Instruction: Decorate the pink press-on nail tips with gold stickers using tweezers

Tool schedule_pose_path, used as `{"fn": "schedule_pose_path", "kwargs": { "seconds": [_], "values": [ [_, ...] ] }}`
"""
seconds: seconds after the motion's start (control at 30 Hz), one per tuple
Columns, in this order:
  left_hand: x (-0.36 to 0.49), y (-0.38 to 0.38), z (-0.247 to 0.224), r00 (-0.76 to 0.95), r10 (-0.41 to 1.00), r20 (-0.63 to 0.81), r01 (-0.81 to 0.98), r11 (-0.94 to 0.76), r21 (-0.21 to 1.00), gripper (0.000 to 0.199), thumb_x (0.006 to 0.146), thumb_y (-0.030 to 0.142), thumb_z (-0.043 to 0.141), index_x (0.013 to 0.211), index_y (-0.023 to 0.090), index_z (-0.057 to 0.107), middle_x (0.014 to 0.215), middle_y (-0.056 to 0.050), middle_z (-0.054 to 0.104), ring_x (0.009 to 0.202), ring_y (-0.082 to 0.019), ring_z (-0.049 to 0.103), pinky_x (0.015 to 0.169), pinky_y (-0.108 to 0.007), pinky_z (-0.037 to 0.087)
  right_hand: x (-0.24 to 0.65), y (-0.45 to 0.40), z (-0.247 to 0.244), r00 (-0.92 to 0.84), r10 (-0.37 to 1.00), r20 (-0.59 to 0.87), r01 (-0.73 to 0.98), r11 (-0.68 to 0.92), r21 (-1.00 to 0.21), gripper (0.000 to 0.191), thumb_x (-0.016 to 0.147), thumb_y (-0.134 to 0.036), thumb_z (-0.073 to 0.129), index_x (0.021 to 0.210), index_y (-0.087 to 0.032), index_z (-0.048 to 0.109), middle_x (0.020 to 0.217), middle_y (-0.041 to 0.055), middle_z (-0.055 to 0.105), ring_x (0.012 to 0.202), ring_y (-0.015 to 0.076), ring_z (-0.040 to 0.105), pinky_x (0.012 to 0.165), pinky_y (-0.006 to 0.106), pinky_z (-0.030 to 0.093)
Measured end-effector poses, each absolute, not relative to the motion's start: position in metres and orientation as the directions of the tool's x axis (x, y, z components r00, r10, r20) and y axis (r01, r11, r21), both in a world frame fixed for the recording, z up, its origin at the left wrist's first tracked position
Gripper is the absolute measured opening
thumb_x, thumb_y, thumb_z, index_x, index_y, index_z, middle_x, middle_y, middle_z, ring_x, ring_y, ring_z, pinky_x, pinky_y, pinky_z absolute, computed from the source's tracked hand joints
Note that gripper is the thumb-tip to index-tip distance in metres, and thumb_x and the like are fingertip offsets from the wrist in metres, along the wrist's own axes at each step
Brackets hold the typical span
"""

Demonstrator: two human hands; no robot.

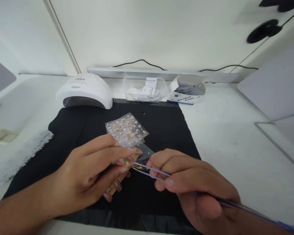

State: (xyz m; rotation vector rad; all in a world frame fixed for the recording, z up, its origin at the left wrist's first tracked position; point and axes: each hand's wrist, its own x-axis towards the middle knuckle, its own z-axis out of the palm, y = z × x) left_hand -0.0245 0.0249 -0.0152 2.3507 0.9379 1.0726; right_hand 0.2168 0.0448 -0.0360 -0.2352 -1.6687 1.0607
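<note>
Left hand [88, 176] has a tan strip [122, 178] pinched, right hand [193, 179] is gripping purple tweezers [159, 171], tips right at those left fingers, printed sticker sheets [126, 127] just beyond

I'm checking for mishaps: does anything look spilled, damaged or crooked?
I see no spill or breakage. Only mildly untidy: the sticker sheets overlap askew, and the left edge of the black mat runs wavy.

In front of you stands a pale, smooth wall panel [156, 36], with a dark seam running down its left part. A grey metal strip [161, 72] lines its foot, black cable [142, 61] looping above it. Your white tabletop [218, 130] catches soft light.
</note>
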Motion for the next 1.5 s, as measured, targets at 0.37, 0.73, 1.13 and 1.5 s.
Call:
{"fn": "schedule_pose_path", "kwargs": {
  "seconds": [0.37, 0.73, 1.13, 1.5],
  "values": [
    [-0.0252, 0.0252, -0.0135, 0.508, 0.686, 0.521, 0.442, -0.727, 0.526, 0.019, 0.1, 0.016, 0.059, 0.117, 0.01, 0.063, 0.093, -0.004, 0.061, 0.078, -0.009, 0.065, 0.065, -0.015, 0.057, 0.2217, 0.042, -0.0366, -0.397, 0.656, 0.642, -0.247, 0.598, -0.763, 0.036, 0.105, -0.037, 0.044, 0.107, -0.017, 0.075, 0.079, 0.0073, 0.075, 0.08, 0.0219, 0.075, 0.077, 0.045, 0.064],
    [-0.0245, 0.0257, -0.0125, 0.522, 0.682, 0.512, 0.509, -0.731, 0.455, 0.021, 0.101, 0.018, 0.057, 0.118, 0.011, 0.064, 0.09, -0.007, 0.065, 0.072, -0.011, 0.064, 0.059, -0.017, 0.057, 0.2158, 0.0416, -0.0359, -0.385, 0.695, 0.607, -0.259, 0.55, -0.794, 0.034, 0.104, -0.035, 0.047, 0.107, -0.018, 0.076, 0.074, 0.0079, 0.073, 0.075, 0.022, 0.073, 0.073, 0.044, 0.063],
    [-0.0234, 0.0258, -0.0087, 0.543, 0.65, 0.532, 0.504, -0.759, 0.412, 0.017, 0.102, 0.019, 0.054, 0.107, 0.009, 0.067, 0.083, -0.008, 0.066, 0.072, -0.013, 0.063, 0.064, -0.018, 0.057, 0.2203, 0.0424, -0.0381, -0.405, 0.667, 0.625, -0.282, 0.559, -0.78, 0.034, 0.103, -0.035, 0.048, 0.11, -0.018, 0.077, 0.077, 0.0086, 0.074, 0.076, 0.0232, 0.074, 0.075, 0.046, 0.064],
    [-0.0231, 0.0249, -0.0068, 0.537, 0.651, 0.537, 0.529, -0.755, 0.386, 0.016, 0.102, 0.02, 0.054, 0.107, 0.012, 0.067, 0.081, -0.007, 0.068, 0.071, -0.014, 0.065, 0.063, -0.021, 0.058, 0.2145, 0.0442, -0.0329, -0.381, 0.691, 0.614, -0.298, 0.537, -0.789, 0.032, 0.102, -0.035, 0.052, 0.106, -0.017, 0.079, 0.071, 0.0084, 0.073, 0.072, 0.0235, 0.073, 0.071, 0.044, 0.064]
  ]
}}
